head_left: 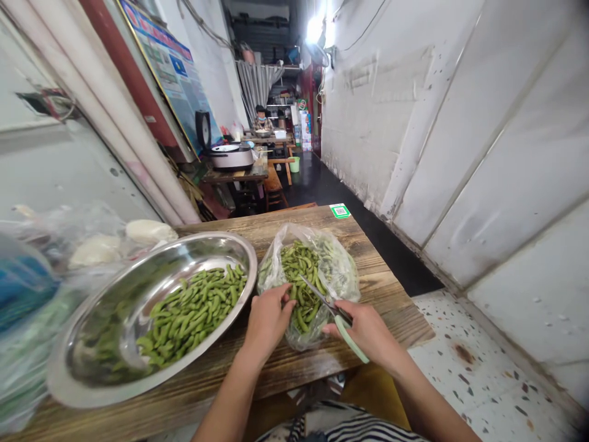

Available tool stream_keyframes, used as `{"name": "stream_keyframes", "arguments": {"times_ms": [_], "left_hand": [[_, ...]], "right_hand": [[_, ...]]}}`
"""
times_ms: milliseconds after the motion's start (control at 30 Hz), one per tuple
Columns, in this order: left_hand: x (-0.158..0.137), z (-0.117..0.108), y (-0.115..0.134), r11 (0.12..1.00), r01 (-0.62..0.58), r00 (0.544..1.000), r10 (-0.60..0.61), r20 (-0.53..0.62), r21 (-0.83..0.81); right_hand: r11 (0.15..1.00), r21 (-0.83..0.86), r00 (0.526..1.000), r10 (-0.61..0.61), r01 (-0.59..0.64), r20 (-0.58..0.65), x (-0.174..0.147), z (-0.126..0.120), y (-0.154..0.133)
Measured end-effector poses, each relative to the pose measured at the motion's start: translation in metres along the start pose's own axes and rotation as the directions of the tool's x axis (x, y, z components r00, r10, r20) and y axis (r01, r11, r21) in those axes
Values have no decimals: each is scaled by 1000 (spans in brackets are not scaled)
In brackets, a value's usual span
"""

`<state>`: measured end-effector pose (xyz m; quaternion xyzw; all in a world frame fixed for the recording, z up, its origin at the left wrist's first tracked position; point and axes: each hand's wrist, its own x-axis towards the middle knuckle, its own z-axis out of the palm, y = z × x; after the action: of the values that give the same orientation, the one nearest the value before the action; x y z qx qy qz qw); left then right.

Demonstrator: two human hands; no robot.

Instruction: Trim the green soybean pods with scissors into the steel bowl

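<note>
A clear plastic bag (346, 277), its mouth spread, holds many green soybean pods (300, 261) on the wooden table. My right hand (370, 331) grips scissors (343, 328) with pale green handles. Their blades point up and left over the pods in the bag. At the bag's left side, my left hand (269, 316) has its thumb and fingers drawn together close to the pods; what lies between the fingertips is too small to make out. To the left, a large oval steel basin (251, 258) contains a spread of more green soybean pods (197, 313).
Plastic bags (27, 344) with pale items crowd the table's left end. A green QR code card (340, 211) lies at the table's (396, 301) far edge. Beyond stand a rice cooker (230, 158), a wooden stool (273, 181) and a seated person (261, 120). A white wall runs along the right.
</note>
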<state>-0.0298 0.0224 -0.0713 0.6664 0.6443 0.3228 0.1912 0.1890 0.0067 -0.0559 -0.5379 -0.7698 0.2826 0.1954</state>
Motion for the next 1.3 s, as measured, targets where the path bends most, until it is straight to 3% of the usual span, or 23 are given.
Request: {"name": "stream_keyframes", "arguments": {"times_ms": [100,200,300,533,867,1000,1100,1300], "left_hand": [[-3,-3,0,940,70,994,-95,-61,-333],[-7,-4,7,816,157,987,-148,63,-556],[-10,-5,14,715,228,973,-150,174,-661],[-12,-5,20,620,269,963,-191,191,-737],[-15,-3,22,616,291,957,-190,221,-732],[-13,2,22,566,328,945,-208,254,-756],[-12,4,22,485,360,932,-217,289,-797],[-9,-1,24,160,316,932,-235,275,-935]], "right_hand": [[999,36,1000,1,-2,18,0,0,0],[998,61,999,-17,14,45,-1,-2,-2],[995,94,998,-36,32,50,-3,-6,-6],[994,98,999,-44,41,20,-5,-9,-8],[987,136,994,-94,86,52,-4,-5,-4],[988,136,996,-76,69,51,-2,-1,3],[993,107,998,-56,52,34,0,2,5],[986,150,997,-74,69,26,-3,-5,-3]]}}
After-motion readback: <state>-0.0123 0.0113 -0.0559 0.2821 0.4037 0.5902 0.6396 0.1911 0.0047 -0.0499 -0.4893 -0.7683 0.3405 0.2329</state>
